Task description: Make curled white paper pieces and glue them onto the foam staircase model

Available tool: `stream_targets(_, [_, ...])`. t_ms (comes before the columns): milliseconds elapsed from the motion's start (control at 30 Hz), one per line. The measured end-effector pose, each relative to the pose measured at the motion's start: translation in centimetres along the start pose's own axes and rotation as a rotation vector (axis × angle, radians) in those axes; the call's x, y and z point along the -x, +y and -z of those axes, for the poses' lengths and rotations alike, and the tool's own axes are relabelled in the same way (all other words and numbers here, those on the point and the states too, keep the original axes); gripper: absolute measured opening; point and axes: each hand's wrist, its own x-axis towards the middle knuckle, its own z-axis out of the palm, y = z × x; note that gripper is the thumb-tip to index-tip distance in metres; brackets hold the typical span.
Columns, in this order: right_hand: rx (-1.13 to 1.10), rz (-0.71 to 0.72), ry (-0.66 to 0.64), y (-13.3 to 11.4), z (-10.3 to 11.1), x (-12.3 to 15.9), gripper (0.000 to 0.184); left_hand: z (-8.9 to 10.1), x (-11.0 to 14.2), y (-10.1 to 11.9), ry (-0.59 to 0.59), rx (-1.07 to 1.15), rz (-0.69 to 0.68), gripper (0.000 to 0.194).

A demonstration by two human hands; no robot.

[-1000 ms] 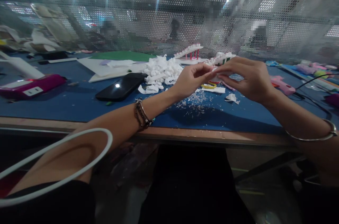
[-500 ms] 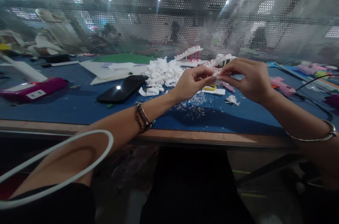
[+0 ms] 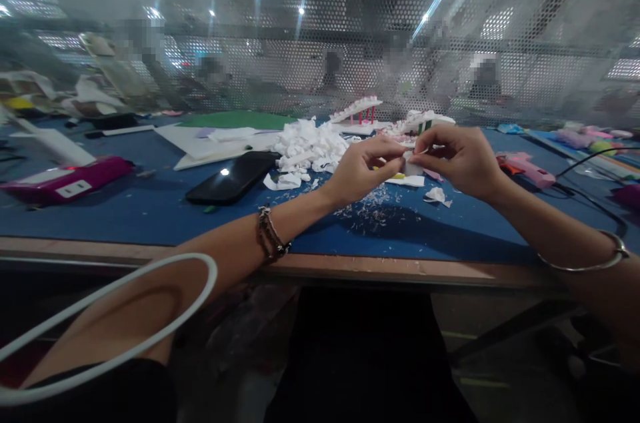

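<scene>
Over the blue tabletop, my left hand [image 3: 363, 169] and my right hand [image 3: 455, 157] meet fingertip to fingertip. Both are closed in a pinch on a small white piece of paper [image 3: 412, 164], mostly covered by the fingers. Below them, tiny white scraps [image 3: 373, 206] lie scattered. A heap of torn white paper [image 3: 310, 146] rises left of my left hand. Behind the hands stand a white sloped model on red posts [image 3: 357, 111] and another white model [image 3: 425, 120] with green parts. A yellow-handled tool [image 3: 395, 175], partly hidden, lies under my fingers.
A black phone [image 3: 233, 177] lies left of the heap, beside white sheets [image 3: 200, 146] and a green sheet [image 3: 235, 119]. At far left is a magenta power strip [image 3: 70, 181]. On the right are a pink glue gun [image 3: 530, 168] with a black cable and a crumpled scrap [image 3: 437, 196]. A white cable loop [image 3: 207, 269] crosses my left arm.
The view has tilted up slightly, so things sit lower in the picture. My fingers have shifted a little around the white paper piece, and more of it shows below them.
</scene>
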Motion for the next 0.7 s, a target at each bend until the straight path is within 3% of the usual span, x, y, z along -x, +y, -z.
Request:
stream_targets(267, [0.025, 0.049, -0.003, 0.1, 0.0, 0.1, 0.016, 0.1, -0.3, 0.3, 0.008, -0.039, -0.001, 0.024])
stream_targets(500, [-0.117, -0.039, -0.021, 0.6, -0.1, 0.0, 0.016, 0.4, -0.3, -0.1, -0.035, 0.001, -0.003, 0.019])
stream_targets(700, [-0.107, -0.004, -0.006, 0.3, -0.4, 0.2, 0.014, 0.2, -0.2, -0.6, 0.040, -0.029, -0.058, 0.016])
